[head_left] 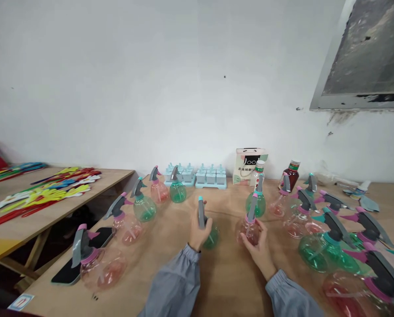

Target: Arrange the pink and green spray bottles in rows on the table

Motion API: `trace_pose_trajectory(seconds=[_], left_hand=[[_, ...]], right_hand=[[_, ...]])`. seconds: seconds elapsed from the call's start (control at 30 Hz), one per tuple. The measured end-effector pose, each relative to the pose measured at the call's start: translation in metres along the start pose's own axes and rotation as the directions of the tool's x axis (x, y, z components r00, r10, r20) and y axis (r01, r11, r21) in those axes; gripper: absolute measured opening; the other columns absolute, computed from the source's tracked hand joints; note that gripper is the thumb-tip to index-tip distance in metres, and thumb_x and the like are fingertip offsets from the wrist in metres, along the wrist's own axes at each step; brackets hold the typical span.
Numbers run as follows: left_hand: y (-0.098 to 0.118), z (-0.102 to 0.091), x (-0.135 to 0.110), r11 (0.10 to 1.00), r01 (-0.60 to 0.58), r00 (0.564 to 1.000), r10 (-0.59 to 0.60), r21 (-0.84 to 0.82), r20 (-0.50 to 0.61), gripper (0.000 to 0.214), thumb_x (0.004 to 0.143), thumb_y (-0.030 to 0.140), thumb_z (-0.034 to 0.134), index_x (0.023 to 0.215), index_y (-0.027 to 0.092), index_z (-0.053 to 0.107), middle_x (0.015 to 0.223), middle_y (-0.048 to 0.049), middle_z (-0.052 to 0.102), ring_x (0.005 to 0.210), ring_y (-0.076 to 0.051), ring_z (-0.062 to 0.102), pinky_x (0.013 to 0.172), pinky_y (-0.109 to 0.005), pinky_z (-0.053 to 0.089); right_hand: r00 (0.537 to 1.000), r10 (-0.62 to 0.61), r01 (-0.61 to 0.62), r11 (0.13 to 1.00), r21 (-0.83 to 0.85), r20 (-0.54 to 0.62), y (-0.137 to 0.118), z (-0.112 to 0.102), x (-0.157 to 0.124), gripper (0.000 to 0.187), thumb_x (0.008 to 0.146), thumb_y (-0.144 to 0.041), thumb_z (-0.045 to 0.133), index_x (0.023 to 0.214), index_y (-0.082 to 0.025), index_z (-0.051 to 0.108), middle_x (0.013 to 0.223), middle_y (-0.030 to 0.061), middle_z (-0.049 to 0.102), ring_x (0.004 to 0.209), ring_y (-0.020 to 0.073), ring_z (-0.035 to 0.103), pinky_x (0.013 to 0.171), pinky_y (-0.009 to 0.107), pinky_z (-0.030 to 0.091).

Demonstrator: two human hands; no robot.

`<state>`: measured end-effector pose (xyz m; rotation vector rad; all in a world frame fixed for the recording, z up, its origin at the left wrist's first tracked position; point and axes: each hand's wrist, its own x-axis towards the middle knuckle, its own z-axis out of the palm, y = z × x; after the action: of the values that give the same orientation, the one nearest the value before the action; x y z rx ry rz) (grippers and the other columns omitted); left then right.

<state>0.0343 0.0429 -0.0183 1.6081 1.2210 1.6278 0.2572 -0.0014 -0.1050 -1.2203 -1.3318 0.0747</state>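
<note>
Near the middle of the table, my left hand [198, 230] is wrapped round the grey and teal spray head of a green spray bottle [213, 237]. Its round body shows partly behind my fingers. To the right, my right hand [259, 248] grips the round body of a pink spray bottle [248, 230], which stands upright with its grey and pink nozzle on top. Another green spray bottle [259, 207] stands just behind the pink one. The two held bottles are apart from each other.
Several pink and green spray bottles line the left and right sides of the wooden table [226, 281]. Light-blue popsicle moulds [211, 177], a paper bag [245, 169] and a dark red bottle [291, 175] stand by the wall. Two phones [67, 270] lie left.
</note>
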Motion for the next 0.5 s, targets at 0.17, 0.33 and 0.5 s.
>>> trace_pose_trajectory(seconds=[0.17, 0.33, 0.5], left_hand=[[0.014, -0.017, 0.006, 0.984, 0.097, 0.993, -0.086, -0.153, 0.076, 0.044, 0.078, 0.055, 0.067, 0.106, 0.021, 0.070, 0.065, 0.0026, 0.058, 0.065, -0.016, 0.057, 0.074, -0.033, 0.051], [0.018, -0.024, 0.011, 0.971, 0.106, 0.993, -0.114, -0.215, -0.027, 0.041, 0.079, 0.061, 0.062, 0.066, 0.022, 0.068, 0.077, -0.0036, 0.067, 0.081, -0.020, 0.063, 0.089, -0.036, 0.049], [0.023, -0.023, 0.009, 0.925, 0.085, 0.990, -0.036, -0.371, 0.138, 0.033, 0.075, 0.055, 0.071, 0.075, 0.022, 0.073, 0.078, -0.0048, 0.072, 0.084, -0.022, 0.068, 0.089, -0.036, 0.051]], right_hand=[[0.999, -0.017, 0.016, 1.000, 0.024, 0.032, 0.001, 0.011, 0.000, 0.065, 0.087, -0.049, 0.067, 0.139, -0.020, 0.040, 0.133, 0.0167, 0.055, 0.125, 0.0300, 0.056, 0.107, 0.054, 0.047], [0.998, 0.015, -0.020, 0.997, 0.074, 0.066, 0.003, 0.014, -0.002, 0.067, 0.086, -0.049, 0.069, 0.138, -0.019, 0.041, 0.133, 0.0163, 0.055, 0.124, 0.0303, 0.057, 0.107, 0.054, 0.047], [0.996, 0.039, -0.046, 0.994, 0.101, 0.074, 0.002, 0.014, -0.002, 0.068, 0.085, -0.051, 0.069, 0.138, -0.021, 0.040, 0.135, 0.0167, 0.053, 0.125, 0.0314, 0.057, 0.107, 0.056, 0.046]])
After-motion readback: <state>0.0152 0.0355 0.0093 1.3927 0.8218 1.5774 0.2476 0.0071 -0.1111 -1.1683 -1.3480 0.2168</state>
